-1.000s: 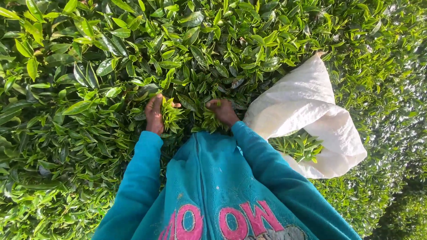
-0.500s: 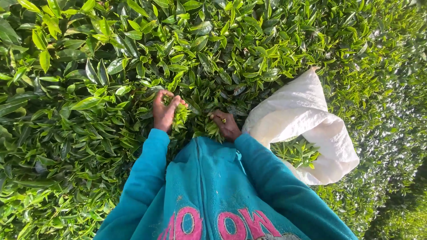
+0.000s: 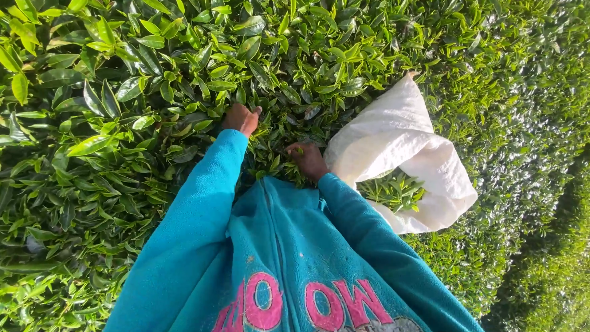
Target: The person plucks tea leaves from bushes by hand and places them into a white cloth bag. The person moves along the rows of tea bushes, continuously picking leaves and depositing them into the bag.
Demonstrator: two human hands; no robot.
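Note:
A dense tea bush (image 3: 153, 92) with glossy green leaves fills the view ahead of me. My left hand (image 3: 241, 118), in a teal sleeve, reaches into the top of the bush with its fingers curled around picked tea leaves. Lower and to the right, my right hand (image 3: 307, 158) pinches young shoots (image 3: 294, 150) close to my chest. Just right of that hand, an open white sack (image 3: 399, 132) lies on the bush with a pile of plucked leaves (image 3: 393, 190) inside its mouth.
My teal sweatshirt (image 3: 289, 264) with pink lettering covers the lower middle of the view. More hedge rows (image 3: 528, 123) run off to the right, with a dark shaded gap (image 3: 553, 258) between them at lower right.
My left hand has moved up and further into the bush. My right hand stays low near my chest. The view has shifted a little, so the sack sits lower right.

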